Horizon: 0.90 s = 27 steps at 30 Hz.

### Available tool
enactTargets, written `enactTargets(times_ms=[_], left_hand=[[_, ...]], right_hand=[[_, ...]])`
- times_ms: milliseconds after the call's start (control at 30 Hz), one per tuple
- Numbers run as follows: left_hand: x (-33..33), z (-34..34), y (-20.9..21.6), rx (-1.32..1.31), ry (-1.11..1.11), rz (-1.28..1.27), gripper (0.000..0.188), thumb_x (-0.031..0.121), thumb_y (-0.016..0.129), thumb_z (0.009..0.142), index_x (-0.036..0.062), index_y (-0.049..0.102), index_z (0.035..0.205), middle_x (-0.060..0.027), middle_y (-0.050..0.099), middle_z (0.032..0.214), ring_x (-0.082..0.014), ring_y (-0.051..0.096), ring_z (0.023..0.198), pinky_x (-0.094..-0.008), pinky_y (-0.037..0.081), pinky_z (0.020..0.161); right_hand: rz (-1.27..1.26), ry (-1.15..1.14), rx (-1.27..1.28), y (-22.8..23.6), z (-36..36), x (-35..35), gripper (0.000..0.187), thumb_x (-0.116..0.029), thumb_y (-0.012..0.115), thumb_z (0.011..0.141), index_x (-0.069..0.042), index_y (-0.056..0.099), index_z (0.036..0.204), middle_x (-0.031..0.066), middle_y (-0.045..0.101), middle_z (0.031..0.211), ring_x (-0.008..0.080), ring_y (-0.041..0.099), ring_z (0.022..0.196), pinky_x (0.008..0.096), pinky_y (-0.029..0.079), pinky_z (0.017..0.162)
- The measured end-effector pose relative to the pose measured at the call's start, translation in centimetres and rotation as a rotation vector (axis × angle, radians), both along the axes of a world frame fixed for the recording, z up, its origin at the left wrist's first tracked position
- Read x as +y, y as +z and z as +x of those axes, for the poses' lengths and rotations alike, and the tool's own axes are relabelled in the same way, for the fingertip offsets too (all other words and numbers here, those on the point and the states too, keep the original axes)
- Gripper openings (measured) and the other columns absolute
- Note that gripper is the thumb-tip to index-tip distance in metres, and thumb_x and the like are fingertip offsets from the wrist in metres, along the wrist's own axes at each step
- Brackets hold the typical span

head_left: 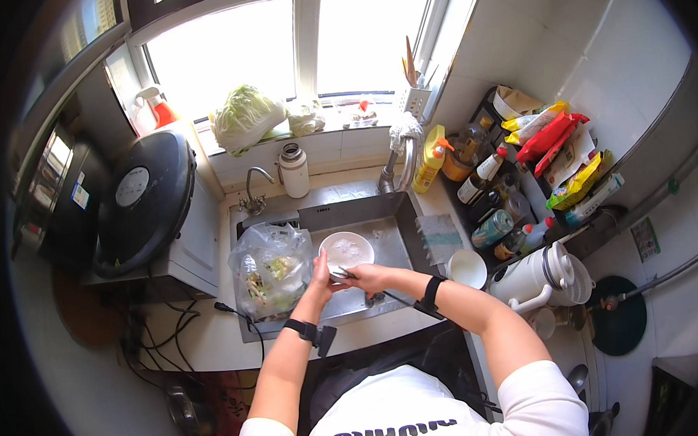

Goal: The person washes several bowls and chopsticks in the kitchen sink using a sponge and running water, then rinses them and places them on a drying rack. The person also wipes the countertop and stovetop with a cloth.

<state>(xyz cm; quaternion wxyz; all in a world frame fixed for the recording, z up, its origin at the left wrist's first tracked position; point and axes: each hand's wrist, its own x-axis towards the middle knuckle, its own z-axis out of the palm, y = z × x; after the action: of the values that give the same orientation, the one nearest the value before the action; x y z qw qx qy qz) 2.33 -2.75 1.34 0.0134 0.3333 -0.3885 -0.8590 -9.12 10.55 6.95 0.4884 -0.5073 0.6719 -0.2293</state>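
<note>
Probably to catch drips, we hold the bowl (349, 247) over the sink (394, 241), left hand (320, 278) clamped on its near left side, right hand (370, 278) closed round a dark thing (345, 273) we cannot identify.

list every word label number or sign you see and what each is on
White shirt: large dark lettering, not copied here
Sink: tiny dark mark on back wall, unreadable
Black lid: round pale label, too small
Dark bottle: label too small
Red packet: any printing too blurred
Wall card: too small
Held white bowl: no writing visible
</note>
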Motion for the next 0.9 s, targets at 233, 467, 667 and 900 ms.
enactTargets(times_ms=[233,467,667,900], left_hand=[[-1.1,-1.4,-3.5,0.02,0.093,0.022,0.058,0.058,0.046,0.087,0.0173,0.029,0.124,-0.0127,0.05,0.118,-0.0321,0.06,0.097,-0.0539,0.055,0.062],[-1.2,-1.6,-3.7,-0.123,0.166,-0.063,0.057,0.056,0.051,0.086,0.0169,0.033,0.123,-0.0129,0.053,0.112,-0.0302,0.062,0.093,-0.0498,0.056,0.063],[-1.5,-1.8,-3.4,-0.129,0.263,-0.091,0.062,0.057,0.049,0.087,0.0164,0.021,0.124,-0.0165,0.045,0.122,-0.0347,0.061,0.088,-0.0513,0.057,0.059],[-1.2,-1.6,-1.4,-0.063,0.29,-0.049,0.061,0.057,0.058,0.082,0.0146,0.028,0.116,-0.0129,0.046,0.109,-0.0255,0.056,0.089,-0.0428,0.054,0.063]], right_hand=[[-0.331,0.041,0.673,-1.5,1.1,-0.7,0.012,-0.015,0.054,0.083,-0.007,0.064,0.084,0.0161,0.065,0.078,0.0333,0.064,0.08,0.0426,0.052,0.069],[-0.135,0.153,0.756,-1.5,0.3,-1.5,0.016,-0.017,0.054,0.084,-0.003,0.063,0.085,0.0198,0.065,0.087,0.0348,0.064,0.081,0.0421,0.051,0.069],[-0.132,0.16,0.704,-2.4,0.5,-2.1,0.016,-0.018,0.057,0.083,-0.004,0.064,0.083,0.0206,0.064,0.086,0.0362,0.063,0.082,0.0441,0.05,0.071],[-0.29,-0.059,0.489,-2.4,0.7,-1.7,0.021,-0.023,0.055,0.088,-0.004,0.063,0.086,0.0194,0.064,0.083,0.0353,0.063,0.081,0.0452,0.05,0.069]])
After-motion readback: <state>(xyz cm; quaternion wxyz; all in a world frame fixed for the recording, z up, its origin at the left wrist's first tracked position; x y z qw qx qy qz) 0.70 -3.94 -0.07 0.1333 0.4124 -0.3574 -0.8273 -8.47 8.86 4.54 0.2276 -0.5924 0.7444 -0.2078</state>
